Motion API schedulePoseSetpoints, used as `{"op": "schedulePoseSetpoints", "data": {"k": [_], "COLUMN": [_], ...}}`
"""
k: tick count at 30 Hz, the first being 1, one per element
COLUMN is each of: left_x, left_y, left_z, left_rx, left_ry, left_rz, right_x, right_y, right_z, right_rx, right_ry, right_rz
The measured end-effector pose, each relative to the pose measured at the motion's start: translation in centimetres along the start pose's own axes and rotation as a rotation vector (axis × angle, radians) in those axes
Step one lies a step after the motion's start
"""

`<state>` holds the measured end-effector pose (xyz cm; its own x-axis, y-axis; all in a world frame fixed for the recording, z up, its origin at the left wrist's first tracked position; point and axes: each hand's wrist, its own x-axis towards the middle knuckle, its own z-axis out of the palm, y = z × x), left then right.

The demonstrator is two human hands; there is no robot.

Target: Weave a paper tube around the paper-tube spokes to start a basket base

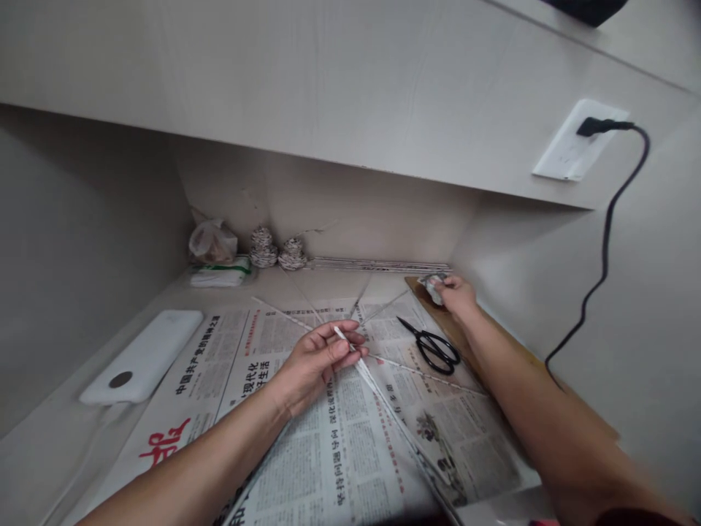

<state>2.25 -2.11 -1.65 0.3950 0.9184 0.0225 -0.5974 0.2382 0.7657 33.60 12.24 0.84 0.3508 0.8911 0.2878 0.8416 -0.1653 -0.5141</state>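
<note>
My left hand (323, 356) pinches thin rolled paper sticks (377, 391) between thumb and fingers, above the middle of the newspaper (299, 446). Several sticks fan outward from that hand; their crossing point is partly hidden by the fingers. Farther right, my right hand (458, 294) reaches to the back, its fingers closed on a crumpled greyish-white wad (432, 287) whose kind I cannot make out. The wad is at the far end of a brown board (421, 294). Black-handled scissors (437, 352) lie on the newspaper between the two hands.
Two small woven paper pieces (263, 250) stand by the back wall, beside a bundle of paper sticks (377, 265). A plastic bag (213, 242) sits on a white-green packet (222, 273). At left lies a white device (147, 358). A black cord (607, 237) hangs from the outlet (572, 146).
</note>
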Motion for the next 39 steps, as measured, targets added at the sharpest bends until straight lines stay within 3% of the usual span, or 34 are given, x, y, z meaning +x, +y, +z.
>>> {"op": "schedulePoseSetpoints", "data": {"k": [1,4,8,11,14,19,23,34,39], "left_x": [0.0,0.1,0.0,-0.1,-0.2,-0.6,-0.8,-0.7,-0.9], "left_y": [0.0,0.0,-0.3,-0.7,-1.3,-1.4,-1.3,-1.8,-1.6], "left_z": [0.0,0.0,0.1,0.0,-0.1,0.1,0.3,0.4,0.6], "left_rx": [-0.002,-0.004,-0.024,-0.076,-0.111,-0.099,-0.064,-0.102,-0.051], "left_ry": [0.002,0.0,-0.014,0.031,0.099,0.078,0.03,0.04,-0.007], "left_rz": [-0.006,-0.017,-0.035,-0.023,-0.028,-0.129,-0.133,-0.068,-0.045], "right_x": [-1.2,-6.7,-14.5,-17.7,-18.5,-18.3,-18.3,-19.6,-19.8], "right_y": [-1.1,-4.8,-9.2,-10.6,-10.9,-10.4,-10.4,-11.5,-11.7], "right_z": [-0.2,-1.0,-1.6,-1.7,-1.7,-2.0,-2.9,-3.7,-3.6], "right_rx": [0.101,0.838,1.117,1.073,1.006,1.028,1.009,0.673,0.633], "right_ry": [-0.01,-0.209,-0.461,-0.622,-0.674,-0.765,-0.8,-0.477,-0.457], "right_rz": [-0.021,-0.133,-0.164,-0.307,-0.431,-0.32,-0.316,-0.566,-0.518]}}
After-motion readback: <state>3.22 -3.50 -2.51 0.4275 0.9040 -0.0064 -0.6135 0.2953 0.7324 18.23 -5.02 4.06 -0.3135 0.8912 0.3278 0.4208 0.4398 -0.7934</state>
